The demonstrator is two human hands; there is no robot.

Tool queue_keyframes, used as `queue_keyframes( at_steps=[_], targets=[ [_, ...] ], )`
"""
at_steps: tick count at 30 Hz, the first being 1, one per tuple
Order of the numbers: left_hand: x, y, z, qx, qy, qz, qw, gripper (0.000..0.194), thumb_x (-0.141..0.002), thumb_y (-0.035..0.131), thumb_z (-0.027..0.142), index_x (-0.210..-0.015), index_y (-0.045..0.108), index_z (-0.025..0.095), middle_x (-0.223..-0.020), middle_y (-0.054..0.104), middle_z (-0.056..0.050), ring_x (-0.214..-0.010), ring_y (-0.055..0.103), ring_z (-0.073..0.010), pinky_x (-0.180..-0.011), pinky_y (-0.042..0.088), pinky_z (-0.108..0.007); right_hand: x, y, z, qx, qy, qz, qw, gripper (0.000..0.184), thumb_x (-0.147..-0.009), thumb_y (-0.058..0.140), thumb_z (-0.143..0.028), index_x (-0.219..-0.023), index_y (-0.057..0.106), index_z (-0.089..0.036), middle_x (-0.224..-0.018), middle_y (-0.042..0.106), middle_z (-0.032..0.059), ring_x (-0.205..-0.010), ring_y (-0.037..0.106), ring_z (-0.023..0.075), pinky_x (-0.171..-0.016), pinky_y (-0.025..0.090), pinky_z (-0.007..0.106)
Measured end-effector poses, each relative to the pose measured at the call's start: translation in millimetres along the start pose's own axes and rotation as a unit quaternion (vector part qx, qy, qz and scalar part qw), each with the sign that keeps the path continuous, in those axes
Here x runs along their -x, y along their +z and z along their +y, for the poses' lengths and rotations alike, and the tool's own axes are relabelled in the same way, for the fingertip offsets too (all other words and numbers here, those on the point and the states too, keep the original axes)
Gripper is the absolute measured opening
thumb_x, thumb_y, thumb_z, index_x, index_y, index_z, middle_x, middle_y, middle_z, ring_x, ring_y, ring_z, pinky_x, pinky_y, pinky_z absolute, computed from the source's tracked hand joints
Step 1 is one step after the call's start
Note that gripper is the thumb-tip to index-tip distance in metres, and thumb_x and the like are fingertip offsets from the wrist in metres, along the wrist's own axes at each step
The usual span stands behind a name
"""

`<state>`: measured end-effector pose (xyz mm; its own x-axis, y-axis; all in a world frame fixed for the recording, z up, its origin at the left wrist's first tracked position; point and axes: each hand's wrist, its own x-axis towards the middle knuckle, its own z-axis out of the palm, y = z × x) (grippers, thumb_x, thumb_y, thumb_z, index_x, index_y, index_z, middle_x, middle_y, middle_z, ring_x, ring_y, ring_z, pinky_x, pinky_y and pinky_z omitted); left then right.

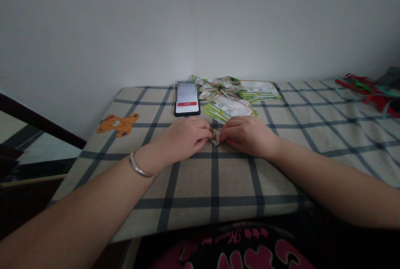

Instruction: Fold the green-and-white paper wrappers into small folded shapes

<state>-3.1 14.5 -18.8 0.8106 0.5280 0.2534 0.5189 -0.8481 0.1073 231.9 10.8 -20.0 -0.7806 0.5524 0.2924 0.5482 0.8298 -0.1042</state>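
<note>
Between my two hands is a small folded piece of printed paper (216, 137), just above or on the checked tablecloth (193, 181). My left hand (190, 137), with a silver bangle on its wrist, pinches the paper from the left. From the right, my right hand (246, 135) has its fingers bent and closed at the paper's other edge. The fingertips partly hide the paper, so its full shape does not show. Just beyond my hands lie flat green-and-white printed leaflets (229, 107).
A phone (187, 108) with a lit screen lies beyond my left hand. Crumpled or folded leaflets (221, 86) are heaped near the wall (156, 27). An orange bear cutout (118, 125) lies at the left, and a tangle of red and green strips (365, 89) at the far right.
</note>
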Motion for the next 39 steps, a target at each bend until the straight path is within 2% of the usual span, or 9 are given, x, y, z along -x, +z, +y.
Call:
queue_keyframes(
  at_steps=[7, 11, 17, 22, 26, 31, 34, 39],
  targets=[
    [0, -0.3, 0, 0.014, -0.005, 0.015, 1.000, 0.015, -0.089, 0.055, 0.016, -0.092, 0.069, 0.018, -0.097, 0.067, -0.006, -0.092, 0.060, -0.0193, -0.083, 0.048, -0.035, 1, 0, 2, 0.036, 0.038, 0.016, 0.998, 0.020, -0.091, 0.055, -0.031, -0.094, 0.072, -0.022, -0.090, 0.070, 0.0042, -0.086, 0.060, 0.0191, -0.072, 0.043, 0.031],
    [-1, 0.7, 3, 0.037, -0.025, 0.017, 0.999, 0.010, -0.089, 0.059, 0.023, -0.094, 0.065, 0.017, -0.097, 0.065, -0.005, -0.092, 0.060, -0.0196, -0.083, 0.048, -0.035, 2, 0, 5, 0.015, 0.039, 0.019, 0.999, 0.019, -0.090, 0.056, -0.031, -0.095, 0.072, -0.021, -0.098, 0.071, 0.0048, -0.091, 0.061, 0.0201, -0.078, 0.045, 0.032],
    [-1, 5.4, 5, 0.048, -0.067, 0.034, 0.996, 0.020, -0.090, 0.062, 0.029, -0.105, 0.062, 0.017, -0.105, 0.065, -0.007, -0.101, 0.059, -0.0216, -0.088, 0.048, -0.038, 0, -1, 1, 0.007, 0.061, 0.029, 0.998, 0.022, -0.093, 0.053, -0.030, -0.098, 0.072, -0.020, -0.100, 0.072, 0.0052, -0.093, 0.063, 0.0206, -0.079, 0.046, 0.032],
    [-1, 7.0, 4, 0.046, -0.051, 0.055, 0.996, 0.022, -0.090, 0.061, 0.027, -0.110, 0.063, 0.019, -0.106, 0.067, -0.006, -0.101, 0.060, -0.0212, -0.089, 0.048, -0.038, -2, 1, -3, -0.029, 0.124, 0.049, 0.991, 0.019, -0.090, 0.057, -0.026, -0.094, 0.073, -0.020, -0.088, 0.073, 0.0048, -0.082, 0.065, 0.0183, -0.071, 0.046, 0.029],
    [-2, 5.4, 8, 0.085, -0.065, 0.079, 0.991, 0.012, -0.089, 0.063, 0.028, -0.096, 0.066, 0.018, -0.097, 0.068, -0.004, -0.094, 0.062, -0.0190, -0.082, 0.048, -0.033, -2, 4, -2, -0.112, 0.179, 0.066, 0.975, 0.016, -0.087, 0.059, -0.027, -0.092, 0.074, -0.022, -0.080, 0.074, 0.0017, -0.069, 0.064, 0.0141, -0.062, 0.045, 0.026],
    [-3, 5.4, 12, 0.132, -0.149, 0.092, 0.976, 0.010, -0.086, 0.064, 0.028, -0.085, 0.065, 0.018, -0.082, 0.067, 0.000, -0.078, 0.061, -0.0154, -0.066, 0.043, -0.028, -2, 10, 0, -0.200, 0.165, 0.100, 0.960, 0.014, -0.084, 0.059, -0.022, -0.092, 0.070, -0.019, -0.078, 0.071, 0.0004, -0.069, 0.064, 0.0115, -0.060, 0.046, 0.022],
    [-3, 5.4, 12, 0.138, -0.188, 0.112, 0.966, 0.008, -0.084, 0.064, 0.025, -0.081, 0.065, 0.018, -0.078, 0.067, 0.001, -0.071, 0.060, -0.0134, -0.062, 0.041, -0.027, -1, 10, 0, -0.183, 0.150, 0.119, 0.964, 0.010, -0.082, 0.060, -0.019, -0.089, 0.067, -0.019, -0.078, 0.069, -0.0002, -0.069, 0.063, 0.0113, -0.061, 0.046, 0.022],
    [-3, 6.0, 12, 0.149, -0.199, 0.127, 0.960, 0.005, -0.082, 0.064, 0.023, -0.080, 0.066, 0.018, -0.076, 0.066, 0.001, -0.068, 0.059, -0.0121, -0.061, 0.040, -0.026, 1, 7, -1, -0.116, 0.141, 0.128, 0.975, 0.006, -0.083, 0.060, -0.019, -0.087, 0.064, -0.020, -0.079, 0.068, -0.0008, -0.071, 0.062, 0.0124, -0.063, 0.046, 0.024]
  ],
)
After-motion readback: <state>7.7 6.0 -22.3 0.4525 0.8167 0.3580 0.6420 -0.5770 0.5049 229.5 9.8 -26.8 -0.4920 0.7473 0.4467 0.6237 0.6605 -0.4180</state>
